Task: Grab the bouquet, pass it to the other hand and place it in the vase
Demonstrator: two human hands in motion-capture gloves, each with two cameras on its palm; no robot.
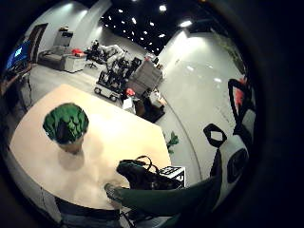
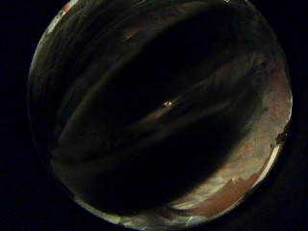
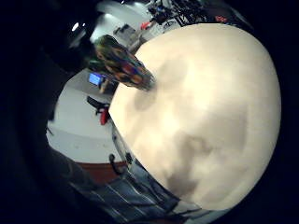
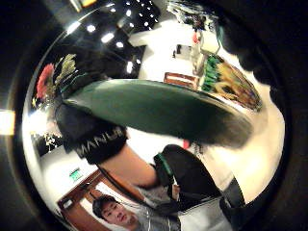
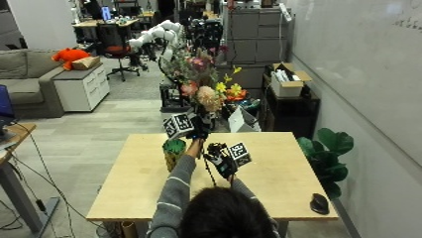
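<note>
In the outside view my left hand is raised above the table and grips the bouquet by its green wrapped stems, with the pink, yellow and white flowers standing up over it. My right hand is just below and to the right, fingers curled round the stems' lower end. The right thumb side view shows the green stem bundle close across the palm and the left hand round it. The vase, patterned with a green mouth, stands upright on the table left of both hands, with nothing in it.
The light wooden table has a dark computer mouse near its front right corner. A potted plant stands on the floor by the table's right edge. A white wall runs along the right.
</note>
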